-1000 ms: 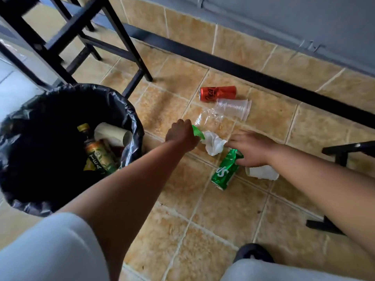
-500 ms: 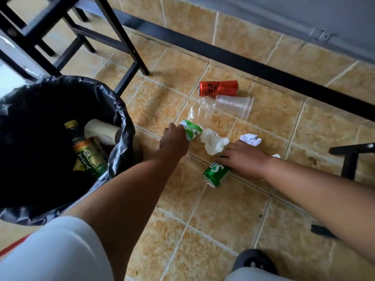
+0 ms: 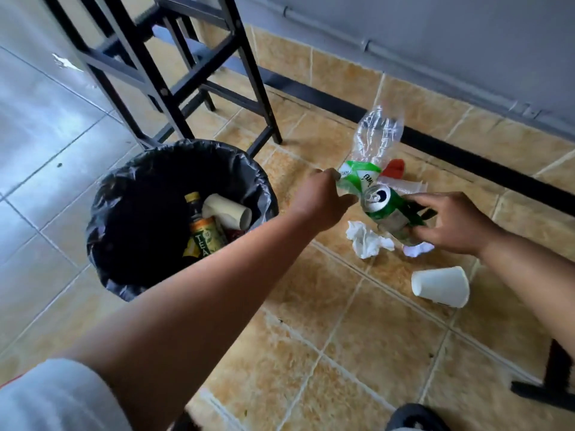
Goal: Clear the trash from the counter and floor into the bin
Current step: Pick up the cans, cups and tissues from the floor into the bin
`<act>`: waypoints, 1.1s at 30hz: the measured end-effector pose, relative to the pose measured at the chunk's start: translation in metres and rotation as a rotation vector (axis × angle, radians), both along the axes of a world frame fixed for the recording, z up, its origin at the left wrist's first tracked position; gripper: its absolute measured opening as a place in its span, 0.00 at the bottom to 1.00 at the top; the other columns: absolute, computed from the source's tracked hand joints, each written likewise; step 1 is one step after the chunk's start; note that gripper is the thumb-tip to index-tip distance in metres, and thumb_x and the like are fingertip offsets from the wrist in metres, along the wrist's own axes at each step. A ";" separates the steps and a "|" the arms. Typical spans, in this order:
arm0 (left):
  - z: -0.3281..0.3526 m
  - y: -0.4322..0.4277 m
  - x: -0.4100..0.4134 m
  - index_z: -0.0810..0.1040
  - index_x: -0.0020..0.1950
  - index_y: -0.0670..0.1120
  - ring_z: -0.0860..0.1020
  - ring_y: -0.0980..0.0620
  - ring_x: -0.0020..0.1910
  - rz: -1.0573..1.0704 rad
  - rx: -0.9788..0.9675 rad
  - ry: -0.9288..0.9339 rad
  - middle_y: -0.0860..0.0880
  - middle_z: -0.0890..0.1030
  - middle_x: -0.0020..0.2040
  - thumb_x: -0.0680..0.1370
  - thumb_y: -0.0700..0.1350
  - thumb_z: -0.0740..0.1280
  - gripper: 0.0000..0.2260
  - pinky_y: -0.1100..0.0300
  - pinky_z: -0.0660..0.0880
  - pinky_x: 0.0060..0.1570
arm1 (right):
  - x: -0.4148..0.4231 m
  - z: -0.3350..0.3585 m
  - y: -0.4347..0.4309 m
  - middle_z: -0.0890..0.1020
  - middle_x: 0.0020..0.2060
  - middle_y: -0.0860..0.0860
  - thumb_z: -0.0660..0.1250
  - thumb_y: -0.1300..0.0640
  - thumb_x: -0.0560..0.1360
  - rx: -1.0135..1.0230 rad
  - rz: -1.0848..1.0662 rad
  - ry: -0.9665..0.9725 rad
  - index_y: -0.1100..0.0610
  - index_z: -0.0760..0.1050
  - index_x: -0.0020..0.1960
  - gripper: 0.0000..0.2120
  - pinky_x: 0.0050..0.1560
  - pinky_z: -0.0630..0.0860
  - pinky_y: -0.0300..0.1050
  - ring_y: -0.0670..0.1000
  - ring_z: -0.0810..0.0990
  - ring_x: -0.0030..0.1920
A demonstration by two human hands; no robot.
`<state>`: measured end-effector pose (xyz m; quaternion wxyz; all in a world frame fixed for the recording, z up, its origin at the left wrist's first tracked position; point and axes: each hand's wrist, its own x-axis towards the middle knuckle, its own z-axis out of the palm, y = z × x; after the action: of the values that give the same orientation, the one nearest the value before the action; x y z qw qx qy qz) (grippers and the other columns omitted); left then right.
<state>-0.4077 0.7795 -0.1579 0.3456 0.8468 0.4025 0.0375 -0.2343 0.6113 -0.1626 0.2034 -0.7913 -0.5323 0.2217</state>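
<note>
My left hand [image 3: 320, 200] grips the neck end of a crushed clear plastic bottle [image 3: 378, 135] with a green and white label, held up off the floor. A dented green soda can [image 3: 389, 209] is lifted in my right hand [image 3: 454, 223], its top facing me. Both hands hover just right of the bin [image 3: 102, 219], lined with a black bag. Inside the bin lie a tea bottle [image 3: 203, 234] and a cardboard tube [image 3: 227, 211]. On the tiles below are a crumpled white tissue [image 3: 365, 241], a second tissue [image 3: 415, 248], a white paper cup [image 3: 440, 286], a clear plastic cup [image 3: 401, 185] and a red can [image 3: 395, 169].
Black stool legs [image 3: 174, 98] stand behind the bin. A black floor rail [image 3: 466, 150] runs along the grey wall. Another black frame foot [image 3: 547, 387] sits at the lower right, and my dark shoe [image 3: 417, 418] shows at the bottom edge.
Both hands have risen from the floor: the left lifted the clear bottle, the right picked up the green can. The view shifted, and a white paper cup came into sight.
</note>
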 end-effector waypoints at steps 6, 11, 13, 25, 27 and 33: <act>0.074 0.024 -0.061 0.76 0.67 0.46 0.82 0.46 0.54 0.055 -0.044 -0.071 0.46 0.82 0.60 0.73 0.55 0.74 0.26 0.57 0.78 0.53 | -0.026 0.049 0.032 0.82 0.43 0.30 0.75 0.66 0.68 0.174 -0.028 0.178 0.33 0.76 0.49 0.27 0.48 0.75 0.30 0.35 0.81 0.45; 0.129 0.065 -0.119 0.78 0.65 0.50 0.76 0.56 0.50 0.141 0.023 -0.045 0.53 0.81 0.58 0.72 0.56 0.73 0.23 0.65 0.69 0.41 | -0.086 0.093 0.077 0.84 0.42 0.34 0.69 0.65 0.73 0.424 0.002 0.468 0.43 0.79 0.49 0.17 0.47 0.76 0.32 0.36 0.81 0.45; 0.133 0.077 -0.152 0.79 0.63 0.51 0.78 0.55 0.50 0.174 0.018 -0.006 0.53 0.81 0.55 0.72 0.56 0.73 0.21 0.64 0.70 0.41 | -0.116 0.109 0.098 0.85 0.42 0.42 0.69 0.64 0.74 0.471 0.019 0.581 0.45 0.80 0.50 0.14 0.42 0.77 0.34 0.39 0.82 0.42; 0.052 0.085 -0.285 0.75 0.43 0.47 0.76 0.47 0.37 0.284 -0.022 0.318 0.48 0.77 0.37 0.71 0.60 0.73 0.17 0.57 0.70 0.31 | -0.235 0.057 0.199 0.76 0.30 0.54 0.69 0.41 0.68 -0.155 0.139 -0.108 0.59 0.74 0.35 0.19 0.32 0.69 0.43 0.57 0.78 0.37; 0.046 0.085 -0.283 0.70 0.36 0.50 0.72 0.50 0.31 0.201 0.058 0.411 0.51 0.73 0.32 0.71 0.62 0.72 0.19 0.59 0.63 0.26 | -0.246 0.045 0.208 0.73 0.32 0.54 0.67 0.44 0.70 -0.243 0.139 -0.193 0.59 0.72 0.39 0.17 0.35 0.68 0.44 0.59 0.76 0.37; 0.042 0.087 -0.271 0.79 0.43 0.43 0.79 0.46 0.36 0.087 0.110 0.569 0.46 0.80 0.39 0.68 0.67 0.71 0.26 0.56 0.75 0.31 | -0.258 0.034 0.215 0.75 0.39 0.55 0.66 0.48 0.73 -0.307 0.112 -0.268 0.59 0.74 0.43 0.13 0.38 0.70 0.45 0.58 0.73 0.37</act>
<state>-0.6789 0.8663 -0.1159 0.1702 0.8227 0.5167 -0.1651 -0.4922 0.8268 -0.1283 -0.0049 -0.8046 -0.5576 0.2042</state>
